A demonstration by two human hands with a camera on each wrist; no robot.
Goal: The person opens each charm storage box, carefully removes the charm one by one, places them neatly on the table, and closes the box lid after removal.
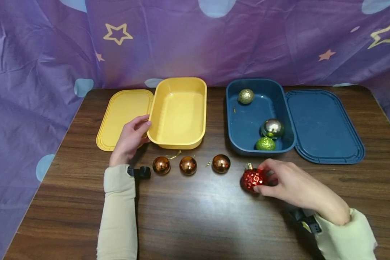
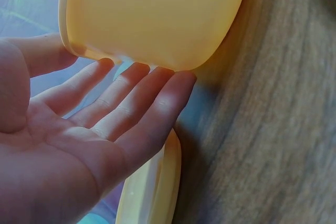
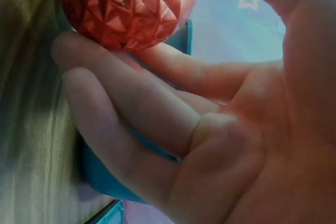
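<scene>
Pinching a red faceted bauble (image 1: 252, 180) between thumb and fingers, the right hand (image 1: 289, 182) reaches in from the near right, its wrist bent; whether the bauble is touching the table (image 1: 195, 224) I cannot tell. It sits just in front of the near wall of the blue box (image 1: 245, 124).

The left hand (image 1: 130, 139) has its fingers nearly straight, tips against the outer side of the yellow box (image 1: 182, 115), thumb at its rim.

Between the hands, three copper baubles (image 1: 188, 165) lie in a row before the boxes. Inside the blue box are a gold glitter bauble (image 1: 246, 96) at the far end and, nearer, a silver bauble (image 1: 274, 125) beside a green glitter bauble (image 1: 265, 144). The yellow lid (image 1: 123, 112) and blue lid (image 1: 325, 124) flank their boxes; a purple starred curtain (image 1: 172, 43) hangs behind.
</scene>
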